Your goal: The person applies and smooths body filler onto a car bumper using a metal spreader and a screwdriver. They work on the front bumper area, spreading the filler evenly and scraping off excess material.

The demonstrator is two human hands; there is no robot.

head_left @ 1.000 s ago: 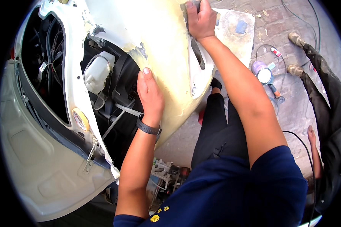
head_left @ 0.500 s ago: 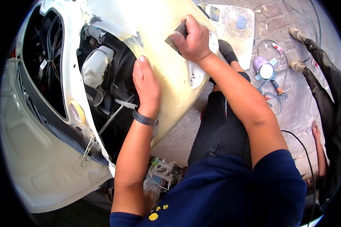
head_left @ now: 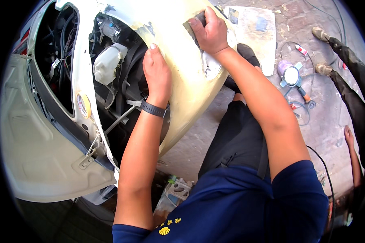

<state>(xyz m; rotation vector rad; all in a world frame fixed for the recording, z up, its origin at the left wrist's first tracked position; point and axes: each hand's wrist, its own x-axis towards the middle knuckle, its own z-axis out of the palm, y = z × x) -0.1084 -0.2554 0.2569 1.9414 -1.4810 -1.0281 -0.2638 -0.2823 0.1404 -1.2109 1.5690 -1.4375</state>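
Observation:
A cream-yellow car fender (head_left: 186, 101) with bare, sanded-looking patches curves away in front of me. Near its far side my right hand (head_left: 211, 33) is closed round a dark, flat sanding block (head_left: 189, 29), which lies against the painted surface. My left hand (head_left: 157, 75), with a dark wristband below it, grips the fender's inner edge beside the engine bay. Its thumb lies along the top, while most of the other fingers are hidden.
The engine bay (head_left: 129, 81) holds a white plastic tank (head_left: 107, 65). A roll of yellow tape (head_left: 84, 105) sits on the car's white frame. On the paving are a stained board (head_left: 251, 44), a purple can (head_left: 288, 73) and a power tool (head_left: 304, 96). Another person's legs (head_left: 348, 77) are at right.
The view has shifted, so the car and floor appear higher and slightly farther right. Both hands stay at about the same places on the fender, the right still holding the sanding block.

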